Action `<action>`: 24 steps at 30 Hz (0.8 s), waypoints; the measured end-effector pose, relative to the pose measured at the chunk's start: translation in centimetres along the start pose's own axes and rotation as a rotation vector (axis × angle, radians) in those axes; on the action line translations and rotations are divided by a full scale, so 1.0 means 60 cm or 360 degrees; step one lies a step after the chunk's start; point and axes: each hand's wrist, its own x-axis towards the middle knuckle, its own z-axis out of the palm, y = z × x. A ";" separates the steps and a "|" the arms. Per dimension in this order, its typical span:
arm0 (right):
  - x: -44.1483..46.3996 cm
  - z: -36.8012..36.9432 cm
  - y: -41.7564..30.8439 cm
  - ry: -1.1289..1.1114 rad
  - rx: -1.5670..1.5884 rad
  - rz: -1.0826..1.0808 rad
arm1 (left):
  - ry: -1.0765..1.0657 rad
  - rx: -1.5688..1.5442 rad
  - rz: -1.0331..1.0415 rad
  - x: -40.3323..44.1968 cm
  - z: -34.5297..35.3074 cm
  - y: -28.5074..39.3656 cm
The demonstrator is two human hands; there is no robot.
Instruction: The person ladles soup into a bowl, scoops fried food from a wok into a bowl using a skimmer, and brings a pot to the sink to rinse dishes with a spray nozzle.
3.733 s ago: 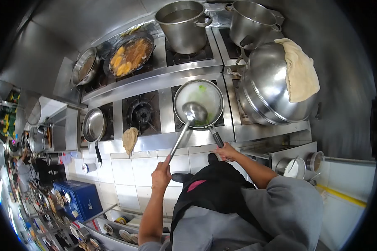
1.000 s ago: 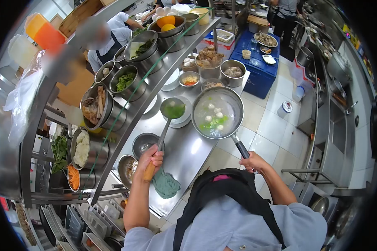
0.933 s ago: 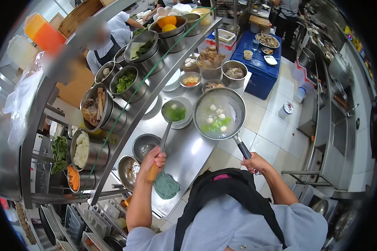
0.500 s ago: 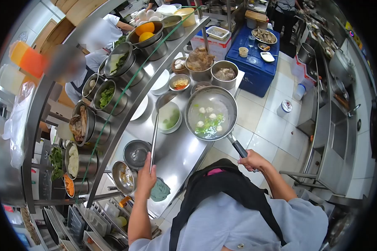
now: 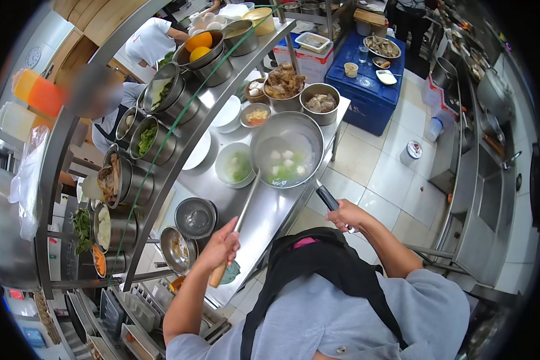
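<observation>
Wore short-sleeved, pale grey-blue shirt with round button at front. Over it, wore black apron with two wide straps and small pink mark on its front.

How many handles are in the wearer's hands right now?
2. The left hand grips the ladle handle; the right hand grips the black pan handle. Each handle is partly covered by its hand; no third held handle shows.

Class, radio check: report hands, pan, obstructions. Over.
Left hand gripping ladle, right hand holding pan. Inside pan: white balls, greens. Bowl beside pan; no obstruction visible.
</observation>
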 end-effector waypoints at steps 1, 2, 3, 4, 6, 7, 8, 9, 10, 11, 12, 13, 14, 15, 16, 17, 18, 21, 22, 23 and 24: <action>0.007 0.003 -0.001 -0.0009 0.0035 0.0003 | -0.0090 -0.0298 -0.0061 0.002 0.004 -0.011; 0.011 0.008 -0.002 -0.0018 0.0069 0.0005 | -0.0095 -0.0295 -0.0059 0.002 0.008 -0.020; 0.012 0.014 -0.004 -0.0002 0.0055 -0.0001 | -0.0226 -0.0692 -0.0121 0.000 0.013 -0.023; 0.014 0.015 -0.002 0.0002 0.0053 -0.0001 | -0.0357 -0.1092 -0.0185 -0.001 0.018 -0.025; 0.020 0.016 0.001 0.0007 0.0030 0.0015 | -0.0483 -0.1340 -0.0201 0.004 0.016 -0.030; 0.021 0.016 0.002 0.0010 0.0017 0.0017 | -0.0599 -0.1586 -0.0229 0.011 0.012 -0.038; 0.022 0.015 0.003 -0.0011 0.0036 0.0041 | -0.0716 -0.1833 -0.0256 0.015 0.007 -0.045; 0.021 0.016 0.002 -0.0034 0.0054 0.0064 | -0.0718 -0.1846 -0.0245 0.015 0.002 -0.046; 0.019 0.017 0.001 -0.0040 0.0037 0.0066 | -0.0758 -0.1920 -0.0231 0.014 -0.004 -0.045; 0.017 0.018 -0.001 -0.0041 0.0036 0.0066 | -0.0794 -0.1995 -0.0215 0.011 -0.012 -0.044; 0.016 0.021 -0.001 -0.0045 0.0036 0.0066 | -0.0787 -0.2007 -0.0197 0.004 -0.021 -0.039; 0.020 0.021 0.005 -0.0049 0.0049 0.0071 | -0.0800 -0.2033 -0.0170 -0.005 -0.031 -0.032; 0.022 0.022 0.007 -0.0061 0.0040 0.0070 | -0.0814 -0.2057 -0.0145 -0.014 -0.041 -0.024; 0.023 0.023 0.009 -0.0056 0.0067 0.0084 | -0.0817 -0.2050 -0.0115 -0.027 -0.050 -0.012; 0.024 0.026 0.010 -0.0049 0.0097 0.0099 | -0.0812 -0.2052 -0.0109 -0.035 -0.063 -0.008; 0.023 0.028 0.011 -0.0038 0.0100 0.0090 | -0.0787 -0.2002 -0.0065 -0.042 -0.078 -0.005; 0.022 0.031 0.011 -0.0041 0.0099 0.0090 | -0.0763 -0.1952 -0.0023 -0.049 -0.090 0.000; 0.013 0.038 0.008 0.0020 0.0112 0.0079 | -0.0651 -0.1802 0.0007 -0.051 -0.127 0.007; 0.008 0.041 0.006 0.0049 0.0083 0.0065 | -0.0607 -0.1753 0.0030 -0.044 -0.143 -0.001; 0.006 0.043 0.005 0.0078 0.0052 0.0051 | -0.0545 -0.1726 -0.0003 -0.026 -0.164 -0.019; 0.007 0.041 0.007 0.0072 0.0047 0.0049 | -0.0541 -0.1728 0.0005 -0.011 -0.170 -0.032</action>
